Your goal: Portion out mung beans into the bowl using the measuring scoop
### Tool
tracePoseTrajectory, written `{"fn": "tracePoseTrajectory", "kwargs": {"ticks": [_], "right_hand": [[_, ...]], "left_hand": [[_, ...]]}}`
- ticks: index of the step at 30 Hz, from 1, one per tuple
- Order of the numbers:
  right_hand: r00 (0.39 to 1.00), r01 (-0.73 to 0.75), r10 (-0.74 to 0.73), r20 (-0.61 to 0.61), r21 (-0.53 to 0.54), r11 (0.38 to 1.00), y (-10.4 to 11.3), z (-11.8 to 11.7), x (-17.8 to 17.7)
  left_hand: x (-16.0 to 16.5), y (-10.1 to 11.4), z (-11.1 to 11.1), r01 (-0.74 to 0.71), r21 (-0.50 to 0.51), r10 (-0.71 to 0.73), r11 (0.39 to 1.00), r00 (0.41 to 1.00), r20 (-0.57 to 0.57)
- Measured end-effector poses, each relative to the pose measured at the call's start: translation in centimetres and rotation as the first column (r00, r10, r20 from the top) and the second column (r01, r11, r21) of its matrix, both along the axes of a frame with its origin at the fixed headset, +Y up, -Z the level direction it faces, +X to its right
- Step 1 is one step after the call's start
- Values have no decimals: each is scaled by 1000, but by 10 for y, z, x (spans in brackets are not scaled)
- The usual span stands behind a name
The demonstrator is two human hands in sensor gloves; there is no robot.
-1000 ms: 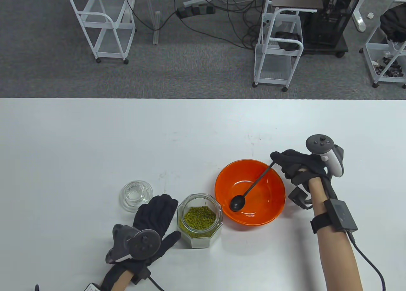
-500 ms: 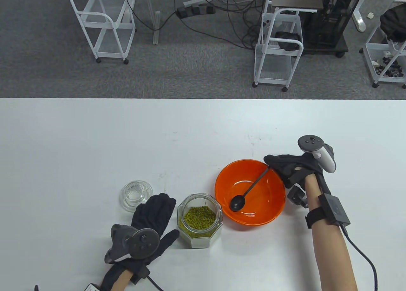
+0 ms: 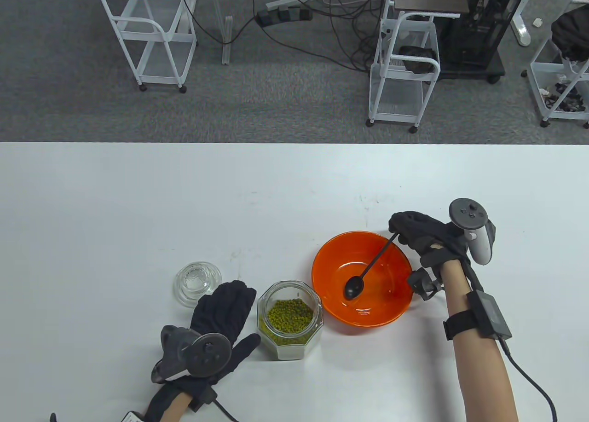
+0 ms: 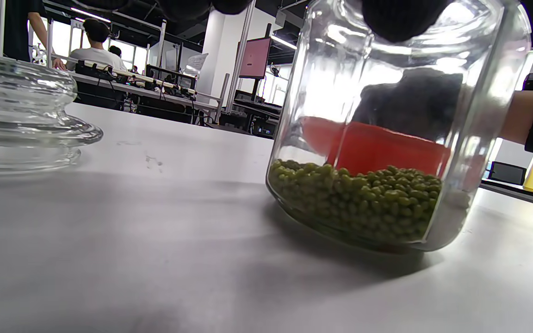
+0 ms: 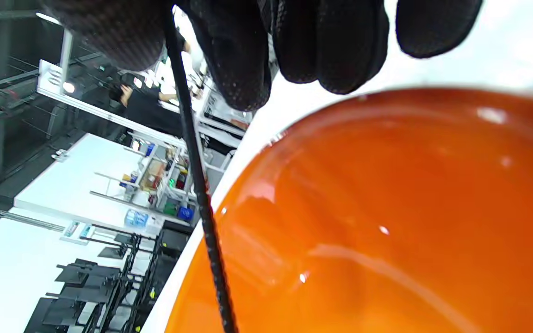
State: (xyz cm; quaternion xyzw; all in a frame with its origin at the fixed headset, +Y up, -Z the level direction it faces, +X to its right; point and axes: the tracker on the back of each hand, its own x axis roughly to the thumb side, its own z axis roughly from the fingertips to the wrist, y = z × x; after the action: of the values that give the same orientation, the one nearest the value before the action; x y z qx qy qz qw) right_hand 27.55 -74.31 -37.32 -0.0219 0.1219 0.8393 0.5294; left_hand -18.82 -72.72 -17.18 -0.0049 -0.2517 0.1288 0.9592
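Note:
An orange bowl (image 3: pixel 395 297) sits on the white table, with no beans visible inside. A black measuring scoop (image 3: pixel 354 287) hangs over the bowl's middle, its thin handle (image 5: pixel 197 185) running up to my right hand (image 3: pixel 416 231), which pinches its upper end beyond the bowl's far right rim. An open glass jar (image 3: pixel 290 320) with mung beans (image 4: pixel 359 199) in its bottom stands left of the bowl. My left hand (image 3: pixel 221 309) lies with straight fingers against the jar's left side, and the thumb (image 3: pixel 246 346) touches the jar near its front.
The jar's glass lid (image 3: pixel 198 284) lies on the table just beyond my left fingertips. White wire carts (image 3: pixel 402 72) and cables stand on the carpet past the table's far edge.
My right hand has closed on the scoop's handle end and lifted it; the scoop's head shifted right and up, toward the bowl's middle. The left hand and jar stayed put.

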Motion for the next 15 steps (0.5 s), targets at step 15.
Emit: {"fn": "tracePoseTrajectory", "kwargs": {"ticks": [15], "right_hand": [[979,-203,183,92,292,935,56,64,-20]], "left_hand": [[6,-5,2,36,1,-36,999,998,43]]}}
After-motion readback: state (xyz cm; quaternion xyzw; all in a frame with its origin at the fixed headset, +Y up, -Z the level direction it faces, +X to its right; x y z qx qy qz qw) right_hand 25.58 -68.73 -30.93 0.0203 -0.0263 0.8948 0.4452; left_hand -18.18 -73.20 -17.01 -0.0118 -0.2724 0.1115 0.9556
